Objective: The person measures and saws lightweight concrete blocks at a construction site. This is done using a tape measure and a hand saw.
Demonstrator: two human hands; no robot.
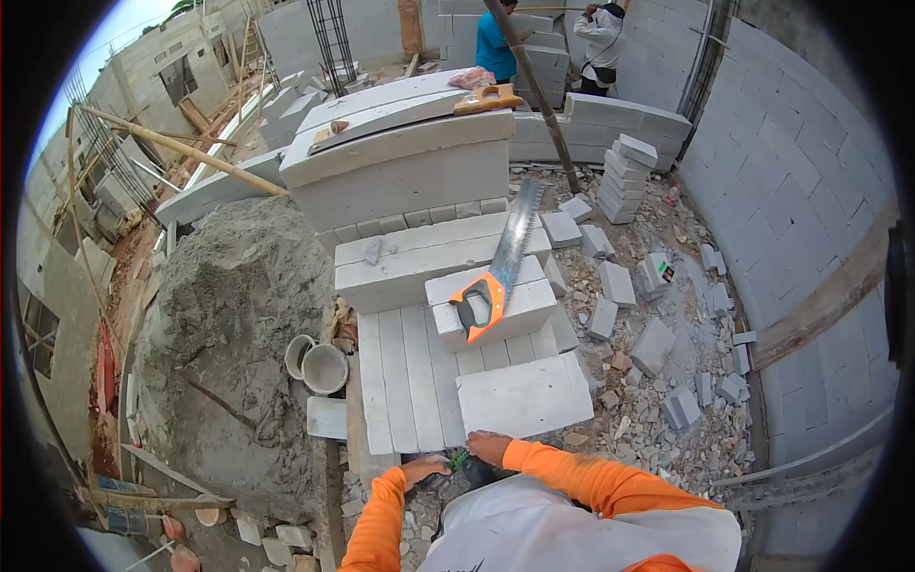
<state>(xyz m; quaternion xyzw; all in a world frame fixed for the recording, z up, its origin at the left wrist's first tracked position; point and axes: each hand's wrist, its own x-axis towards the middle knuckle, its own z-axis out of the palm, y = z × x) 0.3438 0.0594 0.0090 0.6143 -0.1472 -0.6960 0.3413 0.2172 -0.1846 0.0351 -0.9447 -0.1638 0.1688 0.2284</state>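
Observation:
My left hand (426, 468) and my right hand (488, 447) are low in front of my body, close together, fingers curled. Between them is a small bright green thing (459, 460) with dark parts, too small to name; both hands seem to touch it. Just beyond my right hand lies a white lightweight block (524, 396) on the block stack. A handsaw (484, 305) with an orange and black handle rests across another block (515, 329). Farther back, a second handsaw (486, 99) with a wooden handle lies on the taller stack (400, 157).
To the left are a grey sand heap (229, 305) and a bucket (325, 369). Cut block pieces (654, 345) and rubble cover the ground at right, beside a block wall (810, 162). A leaning pole (534, 91) and two people (498, 43) are at the back.

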